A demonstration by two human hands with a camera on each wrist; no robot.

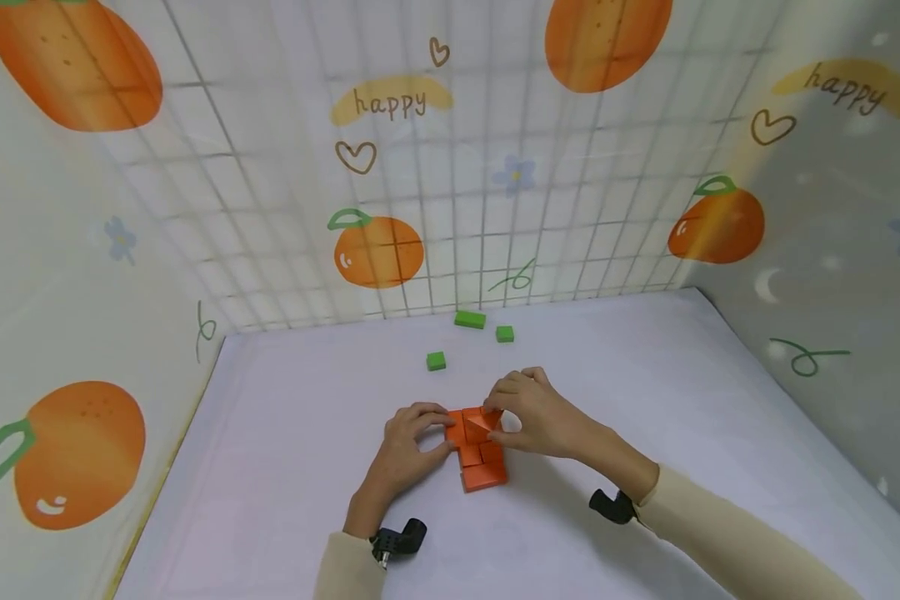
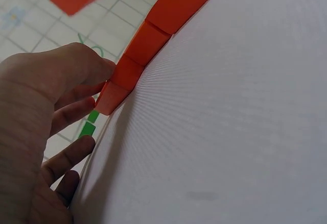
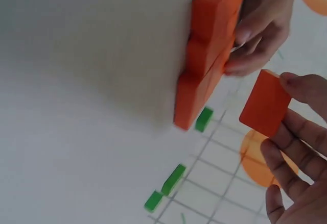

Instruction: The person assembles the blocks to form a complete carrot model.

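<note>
Several orange blocks (image 1: 484, 477) lie flat on the table, fitted side by side into one group. My left hand (image 1: 408, 443) is at the group's left side, thumb and fingertips against its edge, the fingers gently bent; the left wrist view shows the thumb touching the side of the blocks. Above the group's upper right part, my right hand (image 1: 543, 414) pinches a loose flat orange block (image 3: 266, 104) between thumb and fingers. That block is tilted and, in the right wrist view, apart from the others.
Three green blocks lie farther back: a longer one (image 1: 470, 319) and two small ones, one to its right (image 1: 505, 334) and one nearer the hands (image 1: 437, 361). A white sheet with printed oranges hangs over a wire grid (image 1: 457, 183) behind the white table (image 1: 292, 467).
</note>
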